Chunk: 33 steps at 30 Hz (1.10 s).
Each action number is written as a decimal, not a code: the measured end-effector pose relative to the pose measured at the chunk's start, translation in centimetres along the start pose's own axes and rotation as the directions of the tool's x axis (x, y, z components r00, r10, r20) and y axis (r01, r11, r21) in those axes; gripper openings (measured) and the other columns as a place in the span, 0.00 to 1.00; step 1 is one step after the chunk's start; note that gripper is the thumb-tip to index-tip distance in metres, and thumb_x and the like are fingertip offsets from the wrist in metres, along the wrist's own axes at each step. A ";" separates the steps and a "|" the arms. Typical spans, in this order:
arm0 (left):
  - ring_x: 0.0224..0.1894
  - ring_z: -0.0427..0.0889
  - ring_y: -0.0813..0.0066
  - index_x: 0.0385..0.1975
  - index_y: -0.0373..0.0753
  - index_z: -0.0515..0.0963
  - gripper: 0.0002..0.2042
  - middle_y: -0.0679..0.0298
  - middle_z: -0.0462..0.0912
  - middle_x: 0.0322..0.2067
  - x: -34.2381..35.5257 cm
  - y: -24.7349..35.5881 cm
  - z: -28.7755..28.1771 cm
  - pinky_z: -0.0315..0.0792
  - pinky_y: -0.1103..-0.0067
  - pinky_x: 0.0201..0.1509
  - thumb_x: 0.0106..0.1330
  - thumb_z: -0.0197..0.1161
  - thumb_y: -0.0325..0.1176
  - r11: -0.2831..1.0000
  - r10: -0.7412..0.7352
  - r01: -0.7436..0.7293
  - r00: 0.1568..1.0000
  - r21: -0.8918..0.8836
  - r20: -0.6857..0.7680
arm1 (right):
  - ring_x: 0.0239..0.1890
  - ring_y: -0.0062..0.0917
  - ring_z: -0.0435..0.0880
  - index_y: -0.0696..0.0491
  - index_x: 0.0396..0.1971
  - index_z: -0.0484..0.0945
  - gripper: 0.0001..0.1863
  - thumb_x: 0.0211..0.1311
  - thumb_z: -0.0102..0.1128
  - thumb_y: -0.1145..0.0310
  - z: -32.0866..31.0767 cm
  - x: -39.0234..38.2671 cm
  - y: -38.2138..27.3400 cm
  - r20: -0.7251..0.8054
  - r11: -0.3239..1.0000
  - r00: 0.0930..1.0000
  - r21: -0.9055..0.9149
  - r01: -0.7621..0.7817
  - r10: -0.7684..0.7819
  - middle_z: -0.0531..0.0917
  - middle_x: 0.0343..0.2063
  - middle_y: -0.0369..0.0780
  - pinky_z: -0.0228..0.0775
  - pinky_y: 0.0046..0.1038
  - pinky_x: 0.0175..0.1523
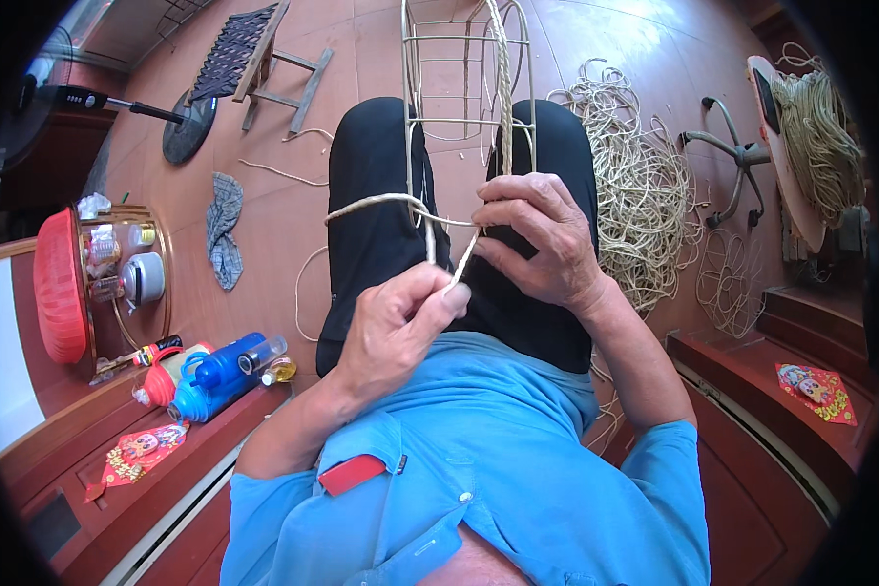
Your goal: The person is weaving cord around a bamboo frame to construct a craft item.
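Observation:
A pale metal wire frame (469,121) stands upright between my knees, with a cream cord (504,93) wrapped along its right side. My left hand (397,317) is closed, pinching a taut cord strand (466,256) between thumb and forefinger. That strand runs up to my right hand (542,230), whose curled fingers and thumb grip the cord at the frame's lower right corner. Another length of cord (371,201) loops out to the left over my thigh and crosses the frame's lower left leg. The fingertips partly hide where the strands meet.
Loose cord (635,186) lies heaped on the floor to the right, beside a swivel-chair base (737,154) and a hung coil (820,137). At left are a woven stool (234,54), a grey cloth (225,231), a blue bottle (230,371) and a red-covered stand (61,283).

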<state>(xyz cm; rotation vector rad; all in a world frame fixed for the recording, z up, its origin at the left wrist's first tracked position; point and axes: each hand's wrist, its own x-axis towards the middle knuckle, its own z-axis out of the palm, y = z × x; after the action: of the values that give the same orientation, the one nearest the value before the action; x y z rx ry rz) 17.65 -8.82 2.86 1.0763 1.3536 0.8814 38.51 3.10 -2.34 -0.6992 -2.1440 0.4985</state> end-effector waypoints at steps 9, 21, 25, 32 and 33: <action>0.25 0.78 0.75 0.36 0.37 0.84 0.10 0.59 0.79 0.21 -4.9 -4.3 -15.3 0.74 0.71 0.33 0.73 0.70 0.37 0.573 0.028 0.297 0.924 0.764 -0.381 | 0.44 0.30 0.84 0.48 0.34 0.84 0.10 0.58 0.81 0.66 0.6 -0.3 0.7 -0.116 0.997 0.991 -0.056 0.053 -0.059 0.84 0.42 0.34 0.81 0.31 0.48; 0.17 0.75 0.75 0.23 0.43 0.79 0.19 0.69 0.76 0.17 -18.0 -8.1 -53.2 0.69 0.74 0.22 0.76 0.71 0.45 0.665 0.207 0.645 0.327 0.378 -0.922 | 0.43 0.31 0.83 0.49 0.32 0.80 0.11 0.61 0.79 0.67 1.2 -0.1 0.2 -0.140 1.000 0.990 -0.006 0.004 -0.005 0.83 0.42 0.34 0.80 0.32 0.47; 0.23 0.79 0.79 0.30 0.44 0.78 0.11 0.68 0.78 0.24 -15.7 -5.3 -56.2 0.74 0.81 0.25 0.77 0.69 0.37 0.883 0.065 0.419 0.334 0.210 -0.940 | 0.42 0.31 0.82 0.48 0.34 0.81 0.10 0.61 0.78 0.69 1.2 0.4 -0.1 -0.133 0.998 0.991 0.054 -0.012 0.019 0.83 0.42 0.34 0.79 0.31 0.46; 0.49 0.87 0.74 0.58 0.33 0.84 0.12 0.60 0.87 0.49 0.0 2.6 -23.3 0.80 0.76 0.57 0.79 0.63 0.28 0.751 0.371 0.033 0.805 0.659 -0.463 | 0.41 0.30 0.81 0.43 0.39 0.86 0.12 0.57 0.78 0.73 1.1 0.0 -0.1 -0.106 1.000 0.994 -0.006 -0.021 0.021 0.82 0.41 0.32 0.78 0.30 0.45; 0.48 0.87 0.76 0.56 0.34 0.85 0.11 0.63 0.87 0.46 0.2 2.9 -17.9 0.80 0.77 0.56 0.78 0.62 0.24 0.851 0.250 -0.014 0.889 0.524 -0.383 | 0.41 0.29 0.81 0.42 0.39 0.87 0.13 0.55 0.79 0.73 1.1 0.0 -0.1 -0.116 1.000 0.993 -0.016 -0.016 0.014 0.82 0.41 0.32 0.78 0.30 0.45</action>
<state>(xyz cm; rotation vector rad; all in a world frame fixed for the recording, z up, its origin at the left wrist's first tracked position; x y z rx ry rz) 0.18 -6.24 6.97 1.4501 1.9893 0.9287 37.62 2.92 -2.93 -0.7365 -2.0380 0.4380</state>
